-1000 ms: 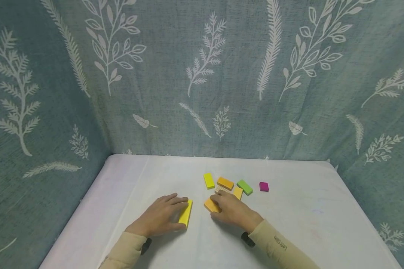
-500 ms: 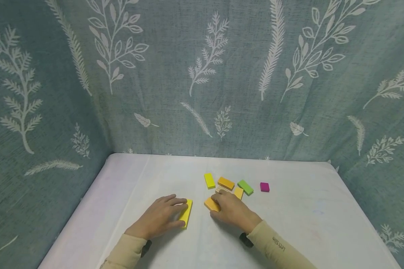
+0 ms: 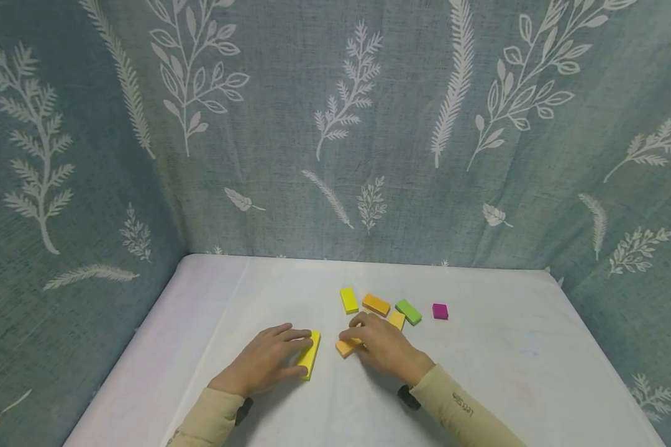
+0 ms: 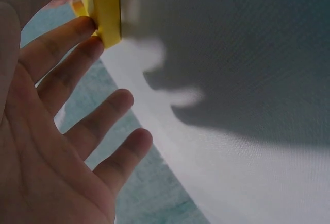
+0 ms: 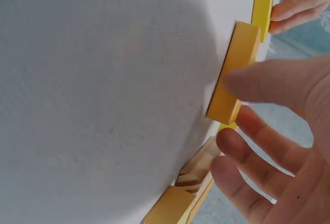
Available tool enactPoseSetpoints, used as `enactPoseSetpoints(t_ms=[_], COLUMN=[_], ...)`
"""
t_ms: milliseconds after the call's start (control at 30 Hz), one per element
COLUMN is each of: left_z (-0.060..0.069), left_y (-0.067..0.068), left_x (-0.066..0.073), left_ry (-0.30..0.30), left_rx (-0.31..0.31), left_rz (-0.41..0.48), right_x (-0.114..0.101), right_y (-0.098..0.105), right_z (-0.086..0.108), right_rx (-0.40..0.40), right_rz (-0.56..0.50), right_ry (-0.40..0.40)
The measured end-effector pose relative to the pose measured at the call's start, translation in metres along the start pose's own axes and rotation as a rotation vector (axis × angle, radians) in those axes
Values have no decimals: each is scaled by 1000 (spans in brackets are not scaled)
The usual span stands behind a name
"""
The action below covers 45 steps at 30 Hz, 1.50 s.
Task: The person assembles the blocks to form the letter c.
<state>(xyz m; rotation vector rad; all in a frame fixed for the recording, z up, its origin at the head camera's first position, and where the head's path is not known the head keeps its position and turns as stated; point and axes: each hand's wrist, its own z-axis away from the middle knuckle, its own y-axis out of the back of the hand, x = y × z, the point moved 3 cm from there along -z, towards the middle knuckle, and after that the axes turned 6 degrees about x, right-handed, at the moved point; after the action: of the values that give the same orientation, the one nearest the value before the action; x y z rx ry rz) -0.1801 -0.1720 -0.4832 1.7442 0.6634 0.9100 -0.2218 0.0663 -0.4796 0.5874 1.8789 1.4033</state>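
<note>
On the white table my left hand [image 3: 265, 360] holds a long yellow block [image 3: 310, 357], thumb at its near end and fingertips at the far part. In the left wrist view two fingers touch the yellow block [image 4: 106, 13], while the other two extend free. My right hand [image 3: 384, 345] pinches an orange block [image 3: 345, 347] just right of it. The right wrist view has my thumb across the face of this orange block [image 5: 234, 69], a finger behind it. Light orange [image 3: 397, 320] and plain wooden pieces [image 5: 200, 162] lie beside the right hand, partly hidden.
Behind the hands lie a small yellow block [image 3: 349, 300], an orange block [image 3: 376, 304], a green block [image 3: 408, 311] and a magenta block [image 3: 440, 311]. Leaf-patterned teal fabric [image 3: 291, 124] rises behind and beside the white table [image 3: 481, 372].
My right hand has turned the orange block so it slants the other way, and shifted it slightly left and nearer. The left hand and its yellow block have stayed in place.
</note>
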Motion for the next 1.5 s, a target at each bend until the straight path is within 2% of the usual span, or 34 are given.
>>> enactPoseSetpoints(t_ms=[67,267,467,733,1300,1500], left_z=[-1,-2,-1,-1,-3,-2], left_y=[0,0,0,1,1,0], left_x=[0,1,3,3,2,2], left_ry=[8,28,24,31,23,26], left_rx=[-12,-31,-30,-29,-9,-22], left_rz=[-3,-16,-8,-21,-39,-17], right_x=[1,2,-2,-6,-1,0], right_y=[-1,-5,-7,-9,-10,-8], right_z=[0,1,3,3,-6,-7], right_rx=[3,-10,42,93,50,111], right_rz=[0,-10,-12,-30,-63,-64], right_ry=[-12,-130,-178,-185,-187,-168])
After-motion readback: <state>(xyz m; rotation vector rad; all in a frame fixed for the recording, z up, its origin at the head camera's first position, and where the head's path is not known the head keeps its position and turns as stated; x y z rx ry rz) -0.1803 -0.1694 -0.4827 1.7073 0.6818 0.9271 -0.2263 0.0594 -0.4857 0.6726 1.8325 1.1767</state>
